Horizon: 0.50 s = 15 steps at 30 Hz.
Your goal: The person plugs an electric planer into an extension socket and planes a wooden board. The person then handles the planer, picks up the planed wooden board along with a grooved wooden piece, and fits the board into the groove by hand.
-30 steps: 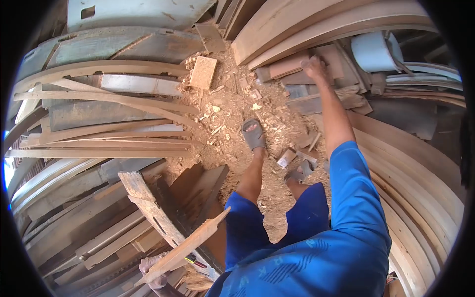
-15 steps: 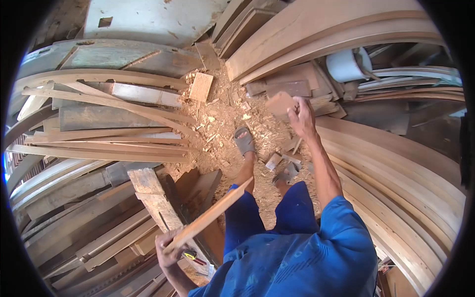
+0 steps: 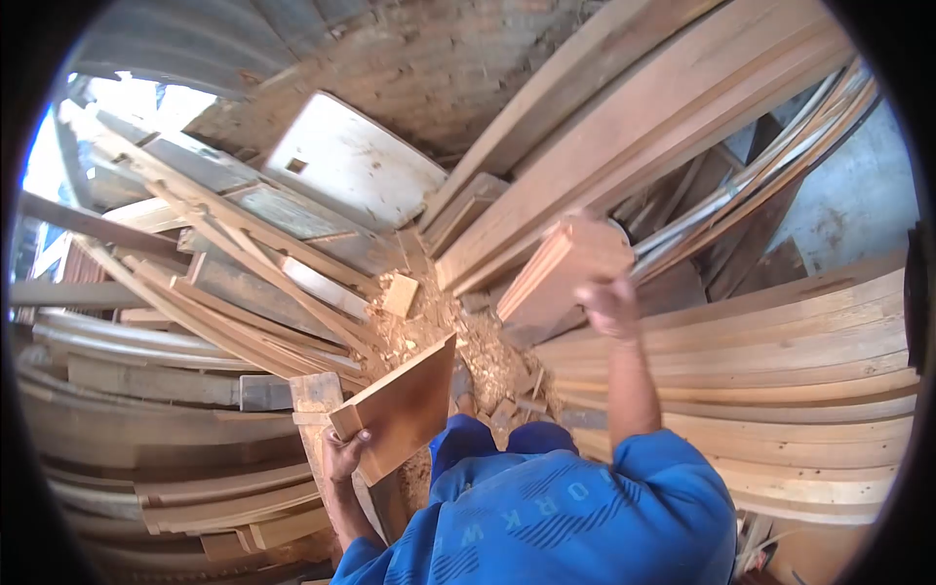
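Note:
My left hand (image 3: 345,453) grips a flat wooden board (image 3: 405,409) by its lower left corner, with the fingers curled over the edge. The board is tilted, showing a broad brown face and a pale long edge. Raised on the other side, my right hand (image 3: 609,306) is closed at the edge of a second wooden board (image 3: 564,276). That piece is smeared by motion, and its left edge looks layered. A worn wooden beam (image 3: 314,395) stands just behind the left-hand board.
Long planks (image 3: 760,390) are stacked at the right, and large timbers (image 3: 624,127) lean at the upper right. More planks (image 3: 224,487) fill the left side. Wood shavings (image 3: 439,322) and a small block (image 3: 400,294) lie on the floor. A white panel (image 3: 356,161) leans at the back.
The left-hand board has turned from edge-on to showing its broad face. My right hand has risen with its board, which now looks larger. The view has tilted upward.

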Tool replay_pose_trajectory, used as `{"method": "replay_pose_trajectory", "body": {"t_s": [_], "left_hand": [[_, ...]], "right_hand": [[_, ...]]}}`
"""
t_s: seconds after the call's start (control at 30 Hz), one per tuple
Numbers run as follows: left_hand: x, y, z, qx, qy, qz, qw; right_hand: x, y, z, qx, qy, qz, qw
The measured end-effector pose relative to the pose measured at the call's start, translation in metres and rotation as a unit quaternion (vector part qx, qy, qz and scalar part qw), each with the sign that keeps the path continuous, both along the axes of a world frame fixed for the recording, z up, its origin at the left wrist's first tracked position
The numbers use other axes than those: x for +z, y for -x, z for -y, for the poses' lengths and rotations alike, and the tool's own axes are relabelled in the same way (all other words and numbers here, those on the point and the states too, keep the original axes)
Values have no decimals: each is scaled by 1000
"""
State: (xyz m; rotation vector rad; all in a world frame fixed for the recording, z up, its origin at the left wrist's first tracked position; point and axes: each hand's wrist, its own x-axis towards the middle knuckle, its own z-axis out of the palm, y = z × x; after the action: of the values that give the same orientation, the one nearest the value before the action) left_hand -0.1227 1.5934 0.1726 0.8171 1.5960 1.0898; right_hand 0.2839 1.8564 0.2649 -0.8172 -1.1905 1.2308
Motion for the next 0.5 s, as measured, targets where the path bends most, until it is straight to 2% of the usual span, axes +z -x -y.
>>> {"method": "replay_pose_trajectory", "body": {"t_s": [0.03,0.1,0.13,0.17,0.2,0.27,0.33,0.4,0.5], "left_hand": [[0,6,18,-4,12,-28,1000],[24,-11,46,51,-47,-28,997],[34,-22,60,73,-74,-24,994],[42,-30,84,110,-39,-26,993],[54,-44,99,132,-72,-43,988],[78,-78,130,174,-134,-70,973],[64,-86,178,198,-150,-22,968],[60,-107,219,232,-155,15,960],[64,-154,255,270,-178,5,946]], "right_hand": [[-11,11,2,-14,13,-17,1000],[-19,34,1,-12,6,-35,999],[-29,37,5,37,68,-123,989],[-39,36,12,83,132,-205,966],[-39,32,23,127,195,-282,931],[-12,23,49,228,169,-336,898],[14,8,75,321,138,-401,847],[24,-10,96,368,141,-422,817],[34,-30,119,417,133,-442,783]]}}
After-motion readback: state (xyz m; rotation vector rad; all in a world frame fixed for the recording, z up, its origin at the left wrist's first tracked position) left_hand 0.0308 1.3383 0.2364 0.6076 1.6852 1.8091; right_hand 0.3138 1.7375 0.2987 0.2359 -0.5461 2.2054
